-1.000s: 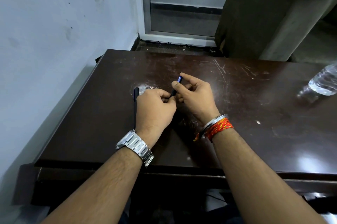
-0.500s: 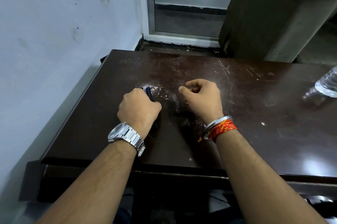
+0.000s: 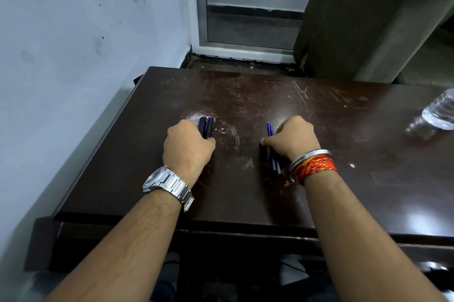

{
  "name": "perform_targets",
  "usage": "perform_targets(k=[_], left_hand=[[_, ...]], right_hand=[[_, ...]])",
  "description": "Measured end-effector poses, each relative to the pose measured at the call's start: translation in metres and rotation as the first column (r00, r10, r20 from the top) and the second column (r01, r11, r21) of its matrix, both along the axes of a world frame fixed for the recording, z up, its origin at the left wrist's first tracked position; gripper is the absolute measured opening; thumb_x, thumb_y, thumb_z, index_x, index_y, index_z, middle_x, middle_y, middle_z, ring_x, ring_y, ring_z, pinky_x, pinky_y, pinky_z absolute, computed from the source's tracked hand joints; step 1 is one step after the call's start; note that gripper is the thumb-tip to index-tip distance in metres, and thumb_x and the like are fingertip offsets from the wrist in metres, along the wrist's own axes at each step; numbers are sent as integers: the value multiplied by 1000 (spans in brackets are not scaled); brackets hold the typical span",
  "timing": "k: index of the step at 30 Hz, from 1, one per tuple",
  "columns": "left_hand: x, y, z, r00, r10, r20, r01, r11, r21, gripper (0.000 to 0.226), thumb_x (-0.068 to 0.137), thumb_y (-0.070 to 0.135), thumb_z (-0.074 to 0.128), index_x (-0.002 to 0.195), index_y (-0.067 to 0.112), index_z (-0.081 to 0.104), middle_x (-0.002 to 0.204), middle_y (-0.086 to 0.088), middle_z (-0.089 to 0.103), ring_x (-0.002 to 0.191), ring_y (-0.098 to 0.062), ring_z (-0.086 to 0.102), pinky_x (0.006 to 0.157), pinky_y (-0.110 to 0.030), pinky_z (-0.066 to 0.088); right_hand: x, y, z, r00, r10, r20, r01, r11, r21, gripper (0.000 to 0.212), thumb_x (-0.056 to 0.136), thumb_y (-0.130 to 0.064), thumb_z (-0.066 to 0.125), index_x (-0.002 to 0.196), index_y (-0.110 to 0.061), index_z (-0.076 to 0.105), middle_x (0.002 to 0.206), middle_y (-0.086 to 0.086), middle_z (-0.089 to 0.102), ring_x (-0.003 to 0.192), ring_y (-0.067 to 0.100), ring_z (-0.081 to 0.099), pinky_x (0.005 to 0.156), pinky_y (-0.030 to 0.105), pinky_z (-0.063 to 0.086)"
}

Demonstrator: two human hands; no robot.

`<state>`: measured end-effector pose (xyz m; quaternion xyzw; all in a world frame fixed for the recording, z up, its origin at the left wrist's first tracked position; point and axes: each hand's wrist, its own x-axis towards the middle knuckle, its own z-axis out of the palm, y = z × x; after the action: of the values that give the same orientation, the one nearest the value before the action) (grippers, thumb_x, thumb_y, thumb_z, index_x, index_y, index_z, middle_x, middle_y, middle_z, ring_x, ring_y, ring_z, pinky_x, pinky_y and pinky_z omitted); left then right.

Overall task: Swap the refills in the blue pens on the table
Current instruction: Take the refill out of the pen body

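— Blue barrels [image 3: 206, 127] poke out beyond the left hand [image 3: 188, 147], which is closed over them on the bench [image 3: 368, 179].

— And the right hand [image 3: 293, 141]?

— Curled shut, pinning thin blue refills [image 3: 274, 154] that stick out ahead of its knuckles and back beside its wrist (how many, I cannot tell).

— So which step?

— Seemingly pens apart, parts sorted. Next calls for picking one refill and threading it into the other barrel.

Bare forearms, silver wristwatch [image 3: 169, 185], steel bangle [image 3: 308, 156], red-orange thread band [image 3: 314, 169]
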<state>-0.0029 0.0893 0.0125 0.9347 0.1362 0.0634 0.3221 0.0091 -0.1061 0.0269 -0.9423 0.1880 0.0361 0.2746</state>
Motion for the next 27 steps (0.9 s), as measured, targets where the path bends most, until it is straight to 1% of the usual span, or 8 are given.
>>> perform_targets(k=[3,6,9,13,16,20,24,27], left_hand=[[-1,-6,-1,1000,-13,2,13,1000,-21,25,76,32,79,86,10,71,79,-9,69,75,-28,68,56,-29,46],[-2,-9,-1,1000,-23,-14,22,999,-37,24,76,30,79,85,9,70,79,-10,69,73,-27,68,54,-29,46],[-1,-9,-1,999,-26,-44,23,998,-66,23,76,26,78,85,8,68,80,-10,69,70,-26,68,53,-30,50],[-1,-8,-1,998,-35,-56,31,997,-71,19,76,22,78,84,8,68,81,-9,69,70,-24,68,50,-28,47],[-1,-8,0,998,-36,-59,32,998,-61,18,76,21,77,84,8,68,81,-9,69,69,-23,67,46,-25,42],[-1,-7,0,998,-44,-55,41,998,-52,17,76,22,77,84,9,69,80,-8,69,67,-22,67,46,-26,44],[-2,-7,-1,999,-39,-36,36,997,-65,30,74,33,81,82,7,69,79,-10,69,68,-24,68,47,-26,42],[-2,-6,-1,999,-21,-24,20,998,-60,40,72,43,82,84,8,69,80,-10,69,71,-26,68,50,-28,45]], right_hand=[[0,6,-1,999,35,25,-35,999,-13,31,83,-24,74,102,0,69,104,20,67,90,31,64,68,29,49],[-1,13,0,997,74,30,-74,997,-8,26,87,-18,68,105,0,70,106,20,67,94,31,62,73,30,51],[-2,17,1,994,101,43,-102,995,8,23,87,-15,65,102,1,72,103,20,69,103,34,64,87,39,57],[-2,19,0,994,90,65,-92,996,16,22,86,-14,65,99,2,73,100,20,70,100,34,65,88,42,57],[-1,20,-2,994,76,73,-79,996,36,23,85,-14,65,101,1,72,102,20,69,102,34,64,87,42,57],[2,20,-5,995,59,77,-64,996,64,23,85,-15,64,100,0,71,104,21,68,100,33,65,86,41,58],[4,20,-9,994,67,88,-72,996,60,23,86,-19,65,97,0,71,101,20,68,98,32,65,83,39,58],[5,20,-8,990,58,130,-66,996,59,27,87,-25,64,87,2,69,89,18,66,81,26,64,65,27,52]])
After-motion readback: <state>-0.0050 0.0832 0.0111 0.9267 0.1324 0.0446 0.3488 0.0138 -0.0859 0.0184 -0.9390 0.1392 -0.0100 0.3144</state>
